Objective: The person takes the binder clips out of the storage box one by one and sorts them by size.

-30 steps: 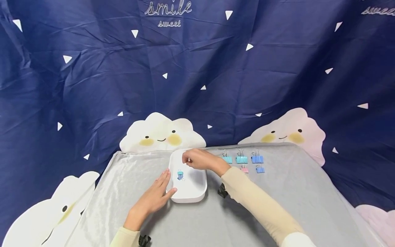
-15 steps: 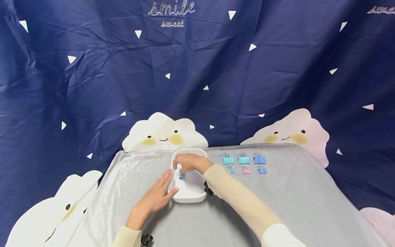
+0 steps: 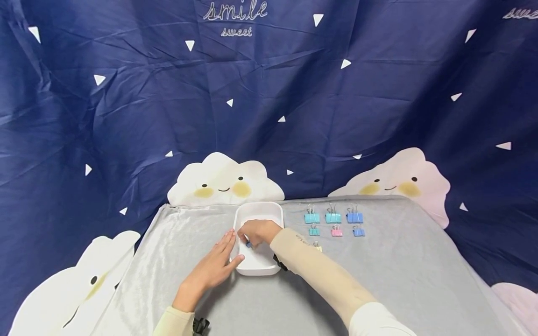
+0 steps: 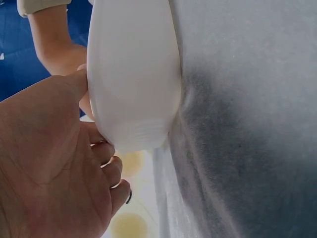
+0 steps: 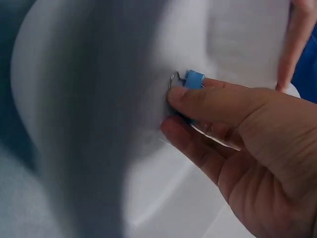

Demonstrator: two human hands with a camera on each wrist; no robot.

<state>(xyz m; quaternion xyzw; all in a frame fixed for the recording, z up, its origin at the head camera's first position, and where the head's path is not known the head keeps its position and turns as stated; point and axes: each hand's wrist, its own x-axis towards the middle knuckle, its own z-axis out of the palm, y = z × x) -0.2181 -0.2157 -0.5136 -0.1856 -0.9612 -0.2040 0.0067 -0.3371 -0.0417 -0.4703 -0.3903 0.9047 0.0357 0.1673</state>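
Note:
My left hand (image 3: pixel 213 265) lies along the left wall of a white box (image 3: pixel 257 270), fingers mostly straight and thumb spread near its front corner. From the left wrist view, that hand's thumb and fingers touch the box's outside and rim. Inside the box, my right hand (image 3: pixel 259 230) is reaching down. It pinches a small blue binder clip (image 5: pixel 194 80) between thumb and fingers, with a wire handle standing out at the thumb tip. In the right wrist view another wire shows under the fingers; whether it belongs to a second clip is unclear.
Right of the box, binder clips stand in rows on the grey cloth (image 3: pixel 403 270): large teal and blue clips (image 3: pixel 333 218) behind, small teal, pink and blue clips (image 3: pixel 336 232) in front. A pale yellow clip (image 3: pixel 318 248) is partly behind the right sleeve. A navy curtain (image 3: pixel 269 70) hangs behind.
My right hand has moved from the back of the box down and towards its front left, onto the blue clip. The left hand keeps its place. Clips once hidden by the right arm show now.

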